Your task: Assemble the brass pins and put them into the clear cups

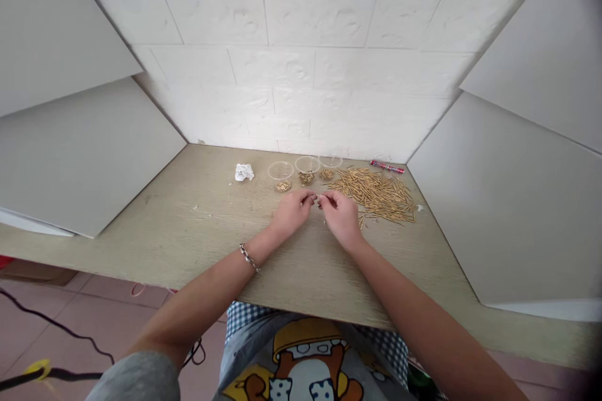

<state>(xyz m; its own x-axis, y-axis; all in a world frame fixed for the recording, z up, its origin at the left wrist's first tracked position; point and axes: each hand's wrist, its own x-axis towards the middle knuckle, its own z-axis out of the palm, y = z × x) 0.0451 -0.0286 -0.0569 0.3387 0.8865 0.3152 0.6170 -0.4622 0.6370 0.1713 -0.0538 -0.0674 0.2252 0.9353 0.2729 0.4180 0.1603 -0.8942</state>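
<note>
My left hand (pixel 294 210) and my right hand (pixel 340 214) meet fingertip to fingertip over the middle of the table. Both are closed in a pinch; what sits between the fingers is too small to make out. Right of my right hand spreads a pile of thin gold-coloured metal pins (pixel 376 194). Just beyond the hands stand clear round plastic cups, the left cup (pixel 281 170), the middle cup (pixel 307 165) and the right cup (pixel 330 161). Tiny gold parts show at each one: a left heap (pixel 283 186), a middle heap (pixel 306 178) and a right heap (pixel 326 173).
A crumpled white tissue (pixel 244 172) lies left of the cups. Behind the pins is a red printed tube (pixel 387 166). Grey panels (pixel 94 156) flank the wooden table (pixel 188 232), and a white brick-patterned wall (pixel 291 69) closes the back.
</note>
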